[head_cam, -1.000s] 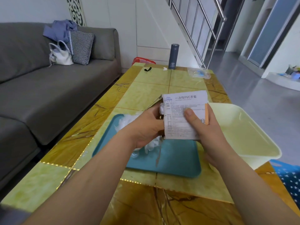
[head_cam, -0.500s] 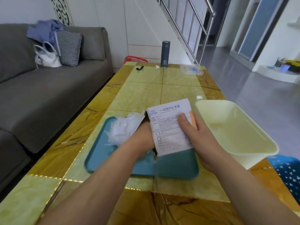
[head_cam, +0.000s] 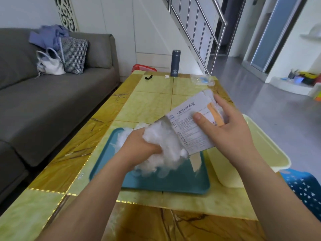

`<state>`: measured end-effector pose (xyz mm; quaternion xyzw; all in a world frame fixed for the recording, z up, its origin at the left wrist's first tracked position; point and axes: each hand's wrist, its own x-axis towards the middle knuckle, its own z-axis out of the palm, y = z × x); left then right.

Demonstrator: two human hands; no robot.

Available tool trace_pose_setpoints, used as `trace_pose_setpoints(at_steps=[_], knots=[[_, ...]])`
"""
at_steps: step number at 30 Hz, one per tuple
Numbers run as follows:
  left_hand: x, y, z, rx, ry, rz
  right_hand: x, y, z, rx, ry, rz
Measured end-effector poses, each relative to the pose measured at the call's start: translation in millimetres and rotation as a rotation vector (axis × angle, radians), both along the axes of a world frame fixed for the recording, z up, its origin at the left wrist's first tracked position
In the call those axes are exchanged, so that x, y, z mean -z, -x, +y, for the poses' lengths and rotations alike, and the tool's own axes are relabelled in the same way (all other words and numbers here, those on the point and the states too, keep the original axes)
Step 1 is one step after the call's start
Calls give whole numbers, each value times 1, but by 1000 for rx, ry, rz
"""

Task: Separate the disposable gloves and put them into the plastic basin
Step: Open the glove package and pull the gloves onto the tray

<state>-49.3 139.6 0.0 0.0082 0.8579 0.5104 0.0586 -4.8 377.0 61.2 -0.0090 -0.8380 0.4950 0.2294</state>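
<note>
Left hand (head_cam: 140,145) fingers curled into a white wad of disposable gloves (head_cam: 162,141) above the teal tray (head_cam: 156,181), right hand (head_cam: 229,129) pinching the glove packet (head_cam: 189,126), pale plastic basin (head_cam: 260,153) just right of the tray.

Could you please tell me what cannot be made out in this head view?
All in the head view:
1. Left hand: its fingertips are buried in the gloves.
2. Box: the fine print is too small to read.
3. Basin: its near side is hidden behind the right hand.
4. Packet at the far end: too small to tell its contents.
</note>
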Motion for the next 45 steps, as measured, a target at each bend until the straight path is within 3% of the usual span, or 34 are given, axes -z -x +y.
trace_pose_setpoints(at_steps=[3, 6, 10, 16, 19, 21, 26, 28, 32, 36, 39, 45], knots=[[6, 1, 3, 58, 410, 23, 0, 1, 4, 92, -62, 55], [3, -6, 21, 70, 557, 76, -3, 0, -2, 63, 46, 137], [4, -10, 28, 134, 596, 76, -1, -2, -8, 27, 182, 196], [-3, -21, 11, 204, 432, 49, -7, -5, -10, 45, 254, 232], [-15, -24, 3, 124, 492, 134, -1, -3, -5, 171, 222, 229], [-29, -27, 0, 97, 542, 163, -2, -3, -8, 187, 323, 219], [-66, -24, -3, 231, 709, 52, -18, 2, -16, 143, 543, 211], [-77, -25, -4, 217, 576, 81, -26, 3, -17, 105, 590, 189], [-95, -25, 5, 93, -196, 194, -37, -2, -21, -105, 791, 107], [-111, -18, 25, 281, -502, 175, -38, -7, -31, -284, 904, -53], [-118, -15, 37, 332, -564, 95, -38, -6, -41, -353, 956, -129], [-127, -5, 44, 426, -285, 14, -33, -2, -38, -444, 961, -206]])
